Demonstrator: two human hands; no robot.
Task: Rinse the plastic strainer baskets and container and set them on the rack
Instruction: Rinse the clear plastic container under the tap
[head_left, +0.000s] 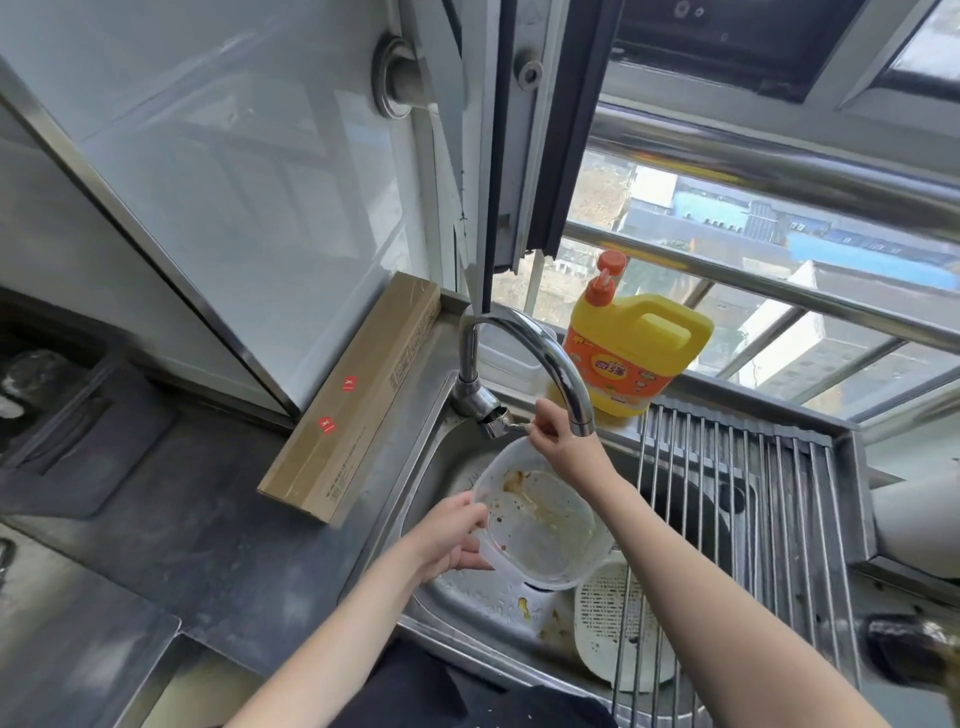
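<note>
Clear plastic container (540, 525) is still greasy inside, held tilted over the sink (467, 597) by the left hand (452, 530) gripping its rim, while the right hand (553, 434) pinches the tap lever (511, 427) under the faucet (524, 353). No water visible yet, so I'd say rinsing has barely started. One white strainer basket (618, 623) sits in the sink under the rack (753, 493), and nothing's on the rack so far.

The clear plastic container (540, 525), smeared inside with brownish residue, is tilted over the sink. A white strainer basket (618, 623) lies in the sink, partly under the metal rack (753, 493).
</note>
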